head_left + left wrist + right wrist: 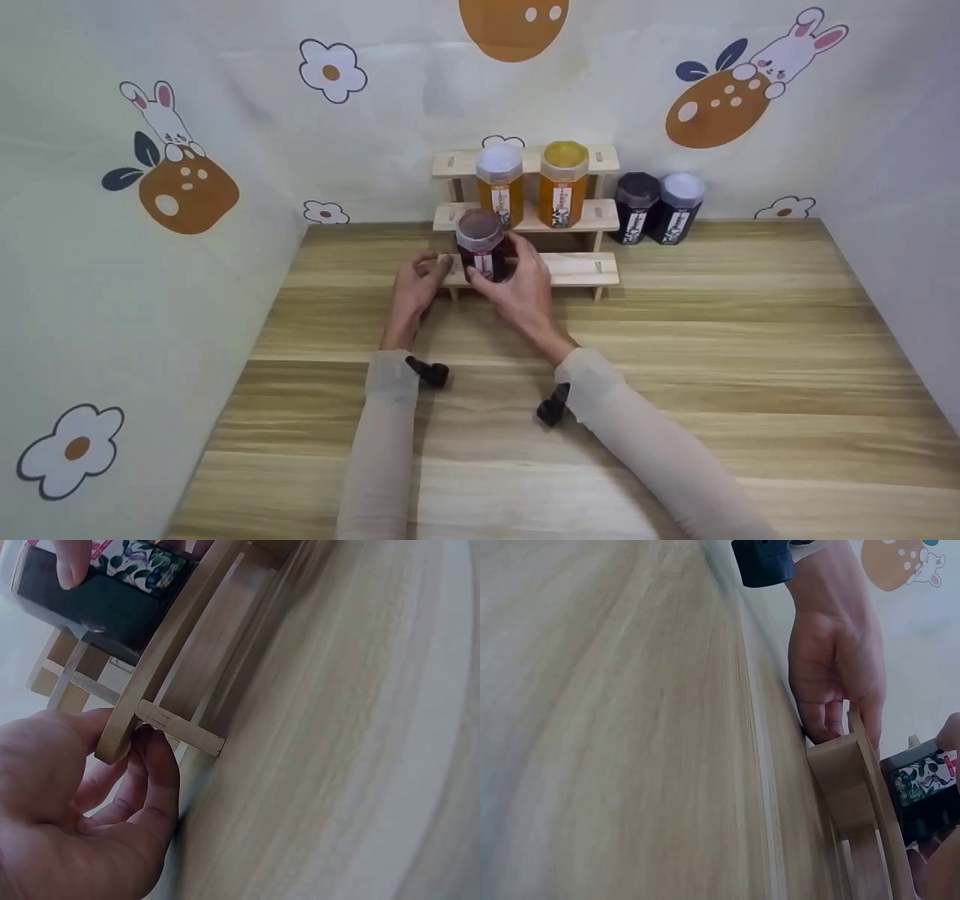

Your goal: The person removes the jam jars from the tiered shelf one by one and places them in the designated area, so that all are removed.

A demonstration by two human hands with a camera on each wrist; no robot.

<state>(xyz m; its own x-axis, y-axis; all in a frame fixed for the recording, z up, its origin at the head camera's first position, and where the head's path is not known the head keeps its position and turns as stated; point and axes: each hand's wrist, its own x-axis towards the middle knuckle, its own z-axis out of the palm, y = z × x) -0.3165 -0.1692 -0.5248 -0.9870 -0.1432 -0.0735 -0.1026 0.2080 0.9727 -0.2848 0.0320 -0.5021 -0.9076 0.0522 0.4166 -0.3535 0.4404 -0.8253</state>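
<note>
My right hand (525,283) grips a dark jar (480,238) with a pale lid and a printed label, thumb in front and fingers behind. The jar is upright at the left part of the lowest step of a wooden tiered rack (577,268). In the left wrist view the jar (97,604) is at or just above the step's surface; contact cannot be told. My left hand (417,289) pinches the left end of that lowest step, thumb on top and curled fingers beneath, as the left wrist view shows of the hand (90,802).
On the middle step stand two amber jars, one white-lidded (501,184) and one yellow-lidded (564,184). Right of the rack, a black-lidded dark jar (636,210) and a white-lidded dark jar (677,210) stand on the wooden table (480,465) near the patterned back wall (390,150).
</note>
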